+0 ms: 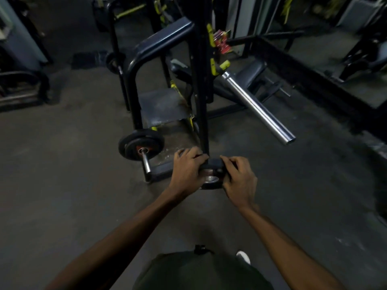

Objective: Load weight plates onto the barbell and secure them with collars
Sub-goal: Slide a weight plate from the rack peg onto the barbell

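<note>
My left hand [188, 167] and my right hand [238, 178] grip a small black weight plate [211, 174] from either side, low at the foot of the black rack upright [202, 97]. The plate's silver hub shows between my hands. The barbell's bare chrome sleeve [257, 107] juts out to the right of the upright, resting in a yellow hook, well above the plate. Two black plates [141, 146] sit on a storage peg at the rack's lower left. No collar is visible.
A dark bench [249, 74] lies behind the upright under the bar. A blue-black tubular frame [134, 65] stands at centre left. Other machines line the far left and right edges. Grey floor [62, 185] stretches around me; my white shoe [244, 257] shows below.
</note>
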